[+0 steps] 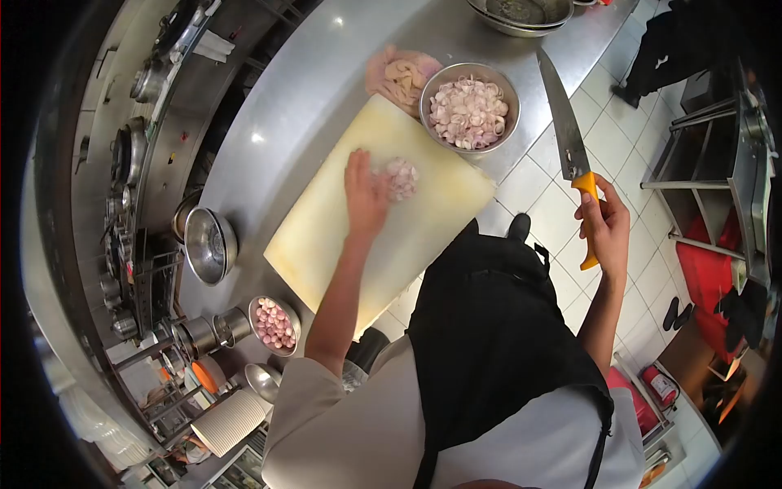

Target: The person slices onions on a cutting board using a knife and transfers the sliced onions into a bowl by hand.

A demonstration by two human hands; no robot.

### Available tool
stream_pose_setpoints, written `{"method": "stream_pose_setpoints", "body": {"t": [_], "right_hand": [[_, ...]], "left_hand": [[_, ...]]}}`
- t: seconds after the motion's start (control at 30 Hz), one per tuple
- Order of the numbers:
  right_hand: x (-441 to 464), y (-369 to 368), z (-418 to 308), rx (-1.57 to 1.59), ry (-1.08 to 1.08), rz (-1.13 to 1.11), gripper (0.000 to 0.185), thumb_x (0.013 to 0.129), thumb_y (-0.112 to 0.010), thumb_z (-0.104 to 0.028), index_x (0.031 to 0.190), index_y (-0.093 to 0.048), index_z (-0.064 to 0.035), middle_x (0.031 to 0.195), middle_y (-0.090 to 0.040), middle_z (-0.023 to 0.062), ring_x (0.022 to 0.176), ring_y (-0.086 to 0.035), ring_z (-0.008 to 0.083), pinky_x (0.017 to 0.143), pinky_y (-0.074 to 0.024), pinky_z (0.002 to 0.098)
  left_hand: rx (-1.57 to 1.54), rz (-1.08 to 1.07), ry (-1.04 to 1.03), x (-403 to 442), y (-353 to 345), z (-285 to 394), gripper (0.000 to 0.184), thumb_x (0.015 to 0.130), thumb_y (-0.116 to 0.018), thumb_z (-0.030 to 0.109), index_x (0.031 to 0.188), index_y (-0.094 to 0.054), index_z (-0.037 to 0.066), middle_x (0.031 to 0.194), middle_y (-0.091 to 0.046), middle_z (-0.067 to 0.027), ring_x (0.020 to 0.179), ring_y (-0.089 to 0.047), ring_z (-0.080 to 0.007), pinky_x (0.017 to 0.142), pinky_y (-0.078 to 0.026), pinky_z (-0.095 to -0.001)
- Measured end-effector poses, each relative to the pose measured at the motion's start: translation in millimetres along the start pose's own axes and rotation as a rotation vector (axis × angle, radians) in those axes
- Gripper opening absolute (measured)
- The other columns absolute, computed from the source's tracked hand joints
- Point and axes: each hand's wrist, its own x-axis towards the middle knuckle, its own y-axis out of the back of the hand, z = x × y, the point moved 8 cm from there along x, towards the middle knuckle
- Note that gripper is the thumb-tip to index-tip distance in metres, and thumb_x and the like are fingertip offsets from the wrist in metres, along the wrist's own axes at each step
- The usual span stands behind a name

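Observation:
Flat over the pale cutting board (pixel 326 236), my left hand (pixel 366 194) has its fingers stretched out beside a small pile of sliced shallots (pixel 401 179). My right hand (pixel 604 224) is closed around the yellow handle of a large knife (pixel 564 114), held off the right side of the board with the blade pointing up and away. A metal bowl (pixel 516 122) full of sliced shallots stands at the board's far right corner. Beside that bowl lies a crumpled pinkish cloth (pixel 399 75).
Whole peeled shallots (pixel 274 324) fill a bowl left of my left arm. Empty metal bowls (pixel 209 244) stand at the left, more bowls (pixel 521 18) at the far edge. Another person's dark-clothed legs (pixel 664 49) show at upper right, near a metal shelf rack (pixel 709 183).

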Motion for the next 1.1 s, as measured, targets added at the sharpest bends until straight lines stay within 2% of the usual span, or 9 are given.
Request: {"method": "stream_pose_setpoints", "body": {"t": [0.17, 0.37, 0.4, 0.5, 0.7, 0.8, 0.9, 1.0, 1.1], "right_hand": [[4.2, -8.7, -3.9, -0.013, 0.006, -0.023, 0.042, 0.101, -0.063, -0.021, 0.138, -0.059, -0.0010, 0.070, -0.063, 0.0047, 0.050, -0.050, 0.0061, 0.048, -0.0414, 0.0241], [2.5, -22.8, -11.3, -0.039, 0.008, -0.068, 0.039, 0.101, -0.061, -0.019, 0.136, -0.061, -0.0023, 0.069, -0.063, 0.0048, 0.050, -0.051, 0.0064, 0.048, -0.0420, 0.0242], [1.4, -23.3, -13.1, -0.033, 0.007, -0.067, 0.038, 0.100, -0.061, -0.018, 0.135, -0.061, -0.0022, 0.069, -0.063, 0.0048, 0.050, -0.051, 0.0065, 0.048, -0.0421, 0.0242], [1.7, -20.2, -12.0, 0.002, 0.034, -0.055, 0.037, 0.100, -0.061, -0.017, 0.134, -0.061, -0.0014, 0.068, -0.063, 0.0053, 0.050, -0.051, 0.0067, 0.048, -0.0421, 0.0249], [-2.1, -5.9, -18.0, -0.035, 0.037, -0.022, 0.040, 0.100, -0.062, -0.017, 0.135, -0.060, -0.0001, 0.070, -0.063, 0.0054, 0.050, -0.050, 0.0064, 0.048, -0.0411, 0.0247], [-7.5, 5.4, -11.0, 0.008, 0.047, 0.021, 0.041, 0.101, -0.062, -0.019, 0.137, -0.060, -0.0001, 0.069, -0.063, 0.0048, 0.049, -0.049, 0.0059, 0.047, -0.0406, 0.0242], [-14.4, 17.7, 1.1, 0.001, 0.016, 0.059, 0.041, 0.101, -0.062, -0.020, 0.137, -0.060, -0.0004, 0.069, -0.063, 0.0052, 0.048, -0.049, 0.0058, 0.047, -0.0405, 0.0238], [-22.6, 26.7, 6.8, -0.049, -0.001, 0.086, 0.041, 0.101, -0.062, -0.021, 0.137, -0.060, -0.0012, 0.069, -0.063, 0.0056, 0.048, -0.050, 0.0064, 0.047, -0.0410, 0.0244], [-30.1, 30.1, 10.2, -0.058, -0.024, 0.104, 0.042, 0.101, -0.063, -0.022, 0.138, -0.060, -0.0019, 0.069, -0.064, 0.0057, 0.048, -0.050, 0.0069, 0.047, -0.0413, 0.0247]], "left_hand": [[0.229, -0.060, -0.168, -9.1, -31.1, 65.3, 0.054, 0.088, -0.074, 0.029, 0.135, -0.059, 0.006, 0.148, -0.041, -0.0213, 0.138, -0.038, -0.0398, 0.113, -0.032, -0.0527], [0.266, -0.075, -0.145, 23.7, -38.9, 16.4, 0.027, 0.086, -0.074, 0.020, 0.111, -0.068, 0.011, 0.115, -0.055, -0.0136, 0.106, -0.052, -0.0325, 0.090, -0.043, -0.0470], [0.260, 0.023, -0.223, 24.1, -32.5, 23.5, 0.015, 0.087, -0.072, 0.016, 0.098, -0.067, 0.008, 0.098, -0.058, -0.0111, 0.092, -0.056, -0.0313, 0.080, -0.047, -0.0448], [0.355, 0.128, -0.371, 14.3, -38.8, 14.9, 0.011, 0.085, -0.073, 0.014, 0.090, -0.066, 0.008, 0.086, -0.059, -0.0102, 0.080, -0.059, -0.0305, 0.070, -0.051, -0.0427], [0.180, 0.018, -0.334, 18.8, -29.0, 20.3, 0.016, 0.085, -0.074, 0.011, 0.078, -0.061, 0.008, 0.072, -0.058, -0.0078, 0.055, -0.055, -0.0300, 0.052, -0.050, -0.0414], [-0.091, 0.096, 0.034, 35.6, -24.6, -15.5, 0.025, 0.092, -0.072, 0.014, 0.073, -0.056, 0.010, 0.063, -0.052, -0.0040, 0.045, -0.047, -0.0216, 0.044, -0.042, -0.0340], [-0.913, -0.016, 0.707, 39.2, -35.9, -34.3, 0.028, 0.099, -0.068, 0.019, 0.074, -0.055, 0.012, 0.062, -0.047, 0.0029, 0.044, -0.040, -0.0093, 0.041, -0.030, -0.0264], [-1.183, -0.062, 0.657, 62.9, -46.3, 13.2, 0.029, 0.102, -0.064, 0.024, 0.076, -0.054, 0.015, 0.066, -0.047, 0.0065, 0.049, -0.036, -0.0020, 0.042, -0.022, -0.0243], [-1.171, -0.129, 0.445, 101.9, -60.7, 67.0, 0.024, 0.103, -0.060, 0.025, 0.085, -0.059, 0.009, 0.073, -0.055, -0.0008, 0.053, -0.046, -0.0079, 0.046, -0.035, -0.0232]]}}
